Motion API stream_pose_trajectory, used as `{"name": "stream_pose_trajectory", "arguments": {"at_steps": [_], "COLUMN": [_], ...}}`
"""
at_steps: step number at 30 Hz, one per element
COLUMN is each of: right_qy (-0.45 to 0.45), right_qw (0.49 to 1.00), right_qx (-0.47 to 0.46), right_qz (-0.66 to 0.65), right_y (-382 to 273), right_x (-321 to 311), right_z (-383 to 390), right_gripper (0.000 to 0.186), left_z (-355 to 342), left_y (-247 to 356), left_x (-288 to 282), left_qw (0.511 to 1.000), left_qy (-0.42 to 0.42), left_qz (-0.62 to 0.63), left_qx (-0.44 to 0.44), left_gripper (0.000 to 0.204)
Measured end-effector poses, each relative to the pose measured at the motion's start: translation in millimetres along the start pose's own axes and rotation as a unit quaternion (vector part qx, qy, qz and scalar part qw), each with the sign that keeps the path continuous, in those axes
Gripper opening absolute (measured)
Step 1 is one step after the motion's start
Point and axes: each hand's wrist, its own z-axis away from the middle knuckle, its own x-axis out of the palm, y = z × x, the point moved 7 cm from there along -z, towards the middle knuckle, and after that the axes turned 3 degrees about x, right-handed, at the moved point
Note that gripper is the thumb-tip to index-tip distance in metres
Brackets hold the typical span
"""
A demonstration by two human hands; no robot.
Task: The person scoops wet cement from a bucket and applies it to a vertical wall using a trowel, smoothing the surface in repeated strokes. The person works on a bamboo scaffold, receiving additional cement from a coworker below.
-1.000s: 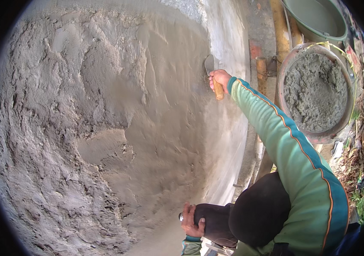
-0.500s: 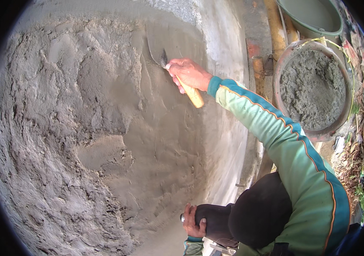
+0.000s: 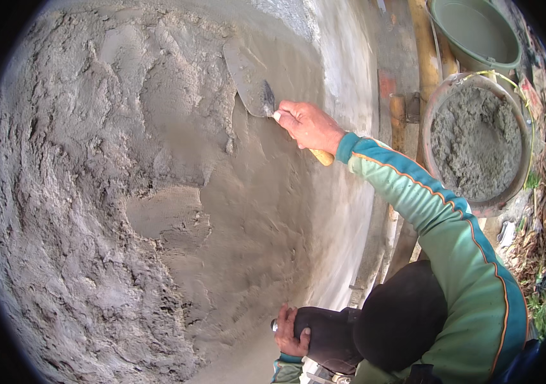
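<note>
My right hand (image 3: pixel 311 128) is closed round the yellow handle of a pointed trowel (image 3: pixel 245 73). Its blade lies flat against a wet mortar surface (image 3: pixel 260 173), at the border between smoothed and rough mortar (image 3: pixel 87 153). Lower down, my left hand (image 3: pixel 291 333) is near the smoothed part, its fingers curled. A dark shape (image 3: pixel 330 336) covers part of this hand, and a small shiny end shows beside its fingers. What it holds cannot be made out.
On the right stands a round tub (image 3: pixel 477 144) of grey mortar, with a green basin (image 3: pixel 477 29) beyond it. Bamboo poles and boards (image 3: pixel 397 121) run between the tub and the pale wall edge (image 3: pixel 349 96). Dry leaves and litter (image 3: pixel 535 256) cover ground at far right.
The trowel blade has turned and shows more of its face. In the picture, my right hand sits slightly lower and further right; the tub and basin also appear shifted right. My left hand stays put.
</note>
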Motion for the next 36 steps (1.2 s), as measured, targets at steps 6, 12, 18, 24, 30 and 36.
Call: {"name": "stream_pose_trajectory", "arguments": {"at_steps": [6, 12, 18, 24, 30, 36], "right_qy": [0.173, 0.137, 0.110, 0.146, 0.033, -0.072], "right_qw": [0.968, 0.986, 0.986, 0.963, 0.949, 0.975], "right_qx": [0.062, 0.085, 0.104, 0.168, 0.148, 0.046], "right_qz": [0.168, 0.043, -0.068, -0.150, -0.277, -0.207], "right_y": [12, 24, 44, 82, 84, 23], "right_x": [-46, -60, -69, -88, -48, 54], "right_z": [-51, -77, -111, -148, -82, 26], "right_gripper": [0.038, 0.039, 0.040, 0.036, 0.029, 0.031], "left_z": [9, 16, 13, 5, 2, -4], "left_y": [2, 10, 19, 18, 10, 2], "left_x": [-4, -8, -10, -10, -4, -1], "left_qw": [1.000, 1.000, 0.999, 0.998, 0.999, 1.000], "left_qy": [0.013, 0.022, 0.030, 0.015, 0.007, 0.003], "left_qz": [-0.008, -0.005, -0.012, -0.016, 0.008, -0.005], "left_qx": [-0.005, -0.017, -0.033, -0.056, -0.048, -0.005], "left_gripper": [0.059, 0.060, 0.060, 0.061, 0.065, 0.060]}}
